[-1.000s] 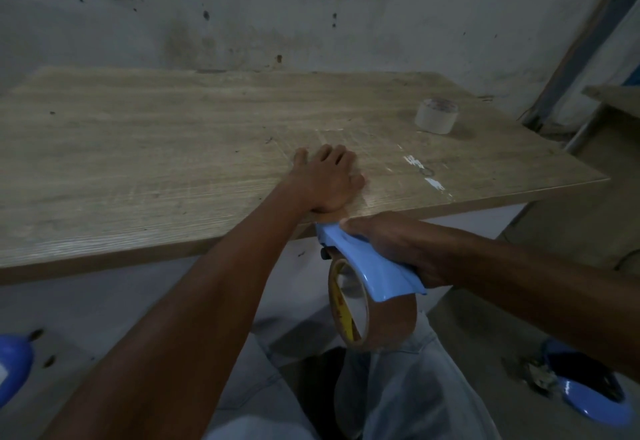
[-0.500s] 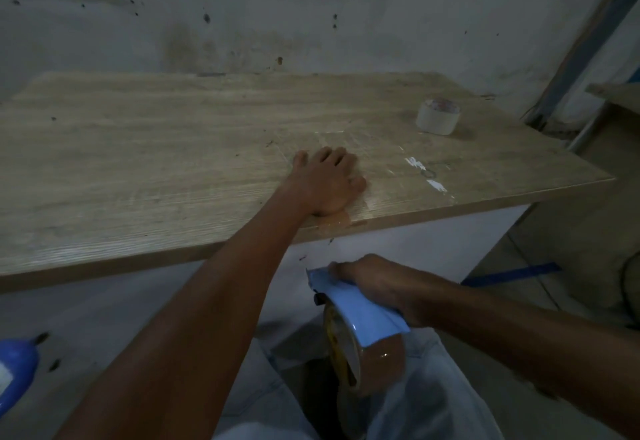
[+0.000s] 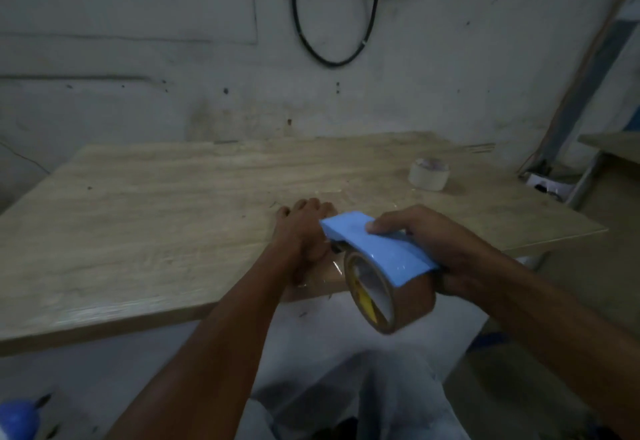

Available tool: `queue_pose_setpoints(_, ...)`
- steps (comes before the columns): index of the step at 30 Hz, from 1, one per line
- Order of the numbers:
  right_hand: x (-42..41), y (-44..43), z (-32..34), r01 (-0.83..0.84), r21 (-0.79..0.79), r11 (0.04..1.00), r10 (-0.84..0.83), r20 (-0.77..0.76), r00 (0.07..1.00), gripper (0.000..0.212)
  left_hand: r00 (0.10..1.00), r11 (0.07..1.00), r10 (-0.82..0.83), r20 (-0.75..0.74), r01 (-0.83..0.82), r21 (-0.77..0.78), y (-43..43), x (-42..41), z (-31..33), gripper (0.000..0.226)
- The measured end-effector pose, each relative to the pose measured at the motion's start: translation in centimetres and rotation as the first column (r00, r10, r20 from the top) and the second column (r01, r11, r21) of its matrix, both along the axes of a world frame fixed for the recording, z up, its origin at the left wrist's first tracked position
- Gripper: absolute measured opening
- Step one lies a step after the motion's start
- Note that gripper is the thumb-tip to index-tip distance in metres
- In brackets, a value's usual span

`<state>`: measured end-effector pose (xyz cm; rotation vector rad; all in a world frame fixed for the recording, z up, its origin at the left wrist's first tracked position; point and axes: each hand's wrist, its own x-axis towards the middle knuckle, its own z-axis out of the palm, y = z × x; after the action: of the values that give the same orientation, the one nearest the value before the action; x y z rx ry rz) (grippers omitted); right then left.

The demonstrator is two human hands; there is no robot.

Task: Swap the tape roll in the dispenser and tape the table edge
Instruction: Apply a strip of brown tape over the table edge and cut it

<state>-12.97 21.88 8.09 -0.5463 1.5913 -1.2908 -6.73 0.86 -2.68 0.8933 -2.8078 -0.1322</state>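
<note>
The work surface is a light wood-grain table point(image 3: 138, 217) set against a stained, pale plaster wall point(image 3: 138, 58). A loop of black cable point(image 3: 334, 58) hangs on that wall, above and beyond both hands. A second wooden surface point(image 3: 616, 148) shows at the far right edge, well apart from the right hand.

The left hand point(image 3: 304, 231) lies palm down and flat, fingers extended, on the tabletop close to the near edge. The right hand point(image 3: 436, 245) is closed around the blue tape dispenser point(image 3: 374, 249), thumb on top of the shell. The dispenser's front end sits just beside the left hand, above the table edge. The dispenser carries a brown tape roll point(image 3: 398, 297), which hangs below the blue shell, nearer the person than the table edge. A glossy strip shows at the edge below the left hand; the blur prevents more detail.

A whitish tape roll point(image 3: 428, 174) stands on the tabletop beyond the right hand, apart from it.

A blue object point(image 3: 17, 419), unidentifiable, sits on the floor far left of the left forearm.
</note>
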Motion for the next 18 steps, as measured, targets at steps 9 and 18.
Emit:
queue_pose_setpoints(9,-5.8,-7.8,-0.4,-0.036,-0.245,0.969,-0.135,-0.643,0.754,0.041,0.973,0.974,0.228,-0.035,-0.228,-0.01,-5.4,4.4,-0.4,0.058)
queue_pose_setpoints(18,-6.5,-15.3,-6.4,-0.166,-0.014,0.986,-0.015,-1.0,-0.006,0.027,0.961,0.962,0.272,-0.044,-0.273,-0.014,-5.8,4.9,-1.2,0.057)
